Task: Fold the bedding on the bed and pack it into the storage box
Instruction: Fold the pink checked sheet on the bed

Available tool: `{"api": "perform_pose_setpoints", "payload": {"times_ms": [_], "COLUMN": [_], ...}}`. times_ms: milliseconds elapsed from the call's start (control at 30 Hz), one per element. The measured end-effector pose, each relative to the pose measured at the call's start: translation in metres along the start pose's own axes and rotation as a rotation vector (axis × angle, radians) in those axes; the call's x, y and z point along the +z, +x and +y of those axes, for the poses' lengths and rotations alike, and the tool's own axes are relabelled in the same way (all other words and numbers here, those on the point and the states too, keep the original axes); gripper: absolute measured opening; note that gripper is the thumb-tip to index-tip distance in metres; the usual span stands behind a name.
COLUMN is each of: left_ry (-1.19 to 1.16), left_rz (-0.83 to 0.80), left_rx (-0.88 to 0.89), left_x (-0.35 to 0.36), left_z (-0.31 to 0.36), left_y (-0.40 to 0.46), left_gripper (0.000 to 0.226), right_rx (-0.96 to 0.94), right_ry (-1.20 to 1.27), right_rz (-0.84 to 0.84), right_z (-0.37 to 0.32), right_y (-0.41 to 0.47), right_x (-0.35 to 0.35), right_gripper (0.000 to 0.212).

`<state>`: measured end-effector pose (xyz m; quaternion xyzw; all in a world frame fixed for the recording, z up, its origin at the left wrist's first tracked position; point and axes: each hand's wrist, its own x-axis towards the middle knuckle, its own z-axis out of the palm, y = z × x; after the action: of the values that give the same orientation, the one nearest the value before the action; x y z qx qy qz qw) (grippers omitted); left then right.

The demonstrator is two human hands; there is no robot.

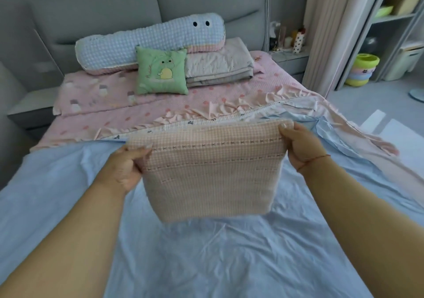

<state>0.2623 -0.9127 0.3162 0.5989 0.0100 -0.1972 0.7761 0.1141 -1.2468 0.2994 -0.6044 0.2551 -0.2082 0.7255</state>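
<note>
A person's two hands lift a folded peach-checked cloth (207,169) clear of the bed (68,206), its lower edge hanging above the blue sheet (229,252). The left hand (125,167) grips the cloth's upper left corner, fingers curled around the edge; the right hand (296,144) pinches the upper right corner, thumb on top, a red string at the wrist. The cloth hangs as a compact, thick rectangle, so the folding of this piece looks done or nearly so.

Beyond it, a pink quilt (160,112) with a frilled edge lies spread and unfolded across the middle of the bed. At the headboard (91,11) sit a long blue bolster (149,38), a green cushion (160,70) leaning in front of it, and a folded grey blanket (218,66) just beside the cushion. Shelves (390,18) and stacked plastic basins (362,70) stand to the right, past a curtain (328,34).

No storage box is in view. The step in hand appears to be carrying the folded cloth off for packing. The next move likely calls for keeping both corners level so the layers do not slip open, then turning to find the box. The quilt and sheet remain to be folded.
</note>
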Motion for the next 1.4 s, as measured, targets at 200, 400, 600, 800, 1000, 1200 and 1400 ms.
{"api": "perform_pose_setpoints", "payload": {"times_ms": [200,400,600,800,1000,1200,1400], "left_ry": [0.287,0.469,0.562,0.706,0.961,1.505,1.682], "left_rz": [-0.007,0.045,0.238,0.284,0.349,0.344,-0.091], "left_rx": [0.03,-0.405,-0.606,-0.531,-0.469,0.042,-0.328], "left_x": [-0.038,-0.085,-0.087,-0.084,-0.083,-0.035,-0.03], "left_z": [-0.031,-0.172,-0.243,-0.254,-0.273,-0.264,-0.284], "left_y": [-0.018,-0.07,-0.089,-0.053,-0.059,-0.047,-0.012], "left_gripper": [0.031,0.077,0.03,0.035,0.027,0.069,0.064], "right_rx": [0.107,0.555,0.765,0.697,0.597,0.111,0.222], "right_ry": [0.195,-0.29,-0.747,-0.916,-1.096,-1.44,-1.545], "right_rz": [-0.014,0.055,-0.169,-0.142,0.032,-0.078,-0.473], "right_z": [0.029,0.15,0.204,0.227,0.234,0.231,0.261], "right_y": [-0.013,-0.068,-0.096,-0.067,-0.066,-0.066,-0.055], "right_x": [-0.026,-0.062,-0.07,-0.058,-0.044,-0.015,0.004], "right_gripper": [0.012,0.01,0.023,0.046,0.027,0.061,0.067]}}
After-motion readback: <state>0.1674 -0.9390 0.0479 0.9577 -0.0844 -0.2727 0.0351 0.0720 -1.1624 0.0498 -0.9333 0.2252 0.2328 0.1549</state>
